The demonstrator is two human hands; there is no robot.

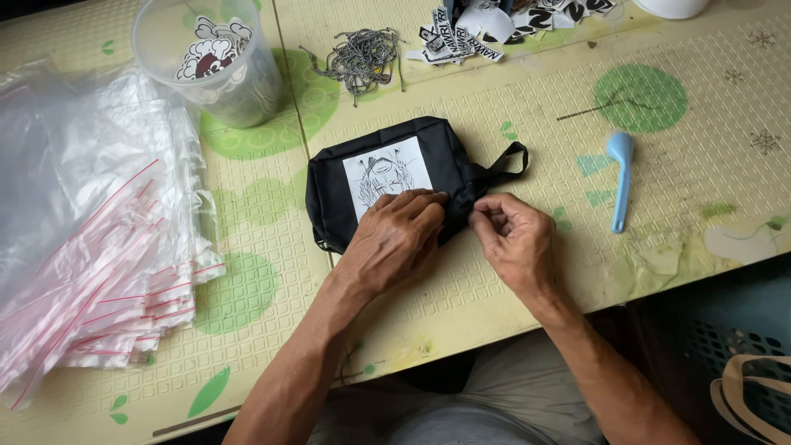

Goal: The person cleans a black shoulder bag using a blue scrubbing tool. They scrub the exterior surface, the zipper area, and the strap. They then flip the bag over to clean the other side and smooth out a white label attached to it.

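Home packing workshop: stacked zip bags (99, 272), stickers (486, 29).

I see a white rectangular label (387, 175) with a black line drawing on the black pouch (346, 206) at centre. Clear zip bags with red strips (91, 280) are stacked at near left. Black-and-white stickers (494, 29), possibly tags, lie scattered at far centre.

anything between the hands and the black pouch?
Nothing visible. The left hand rests directly on the black pouch, fingers over its lower edge. The right hand pinches at the pouch's right edge, near the strap loop. The blue spoon lies apart, to the right.
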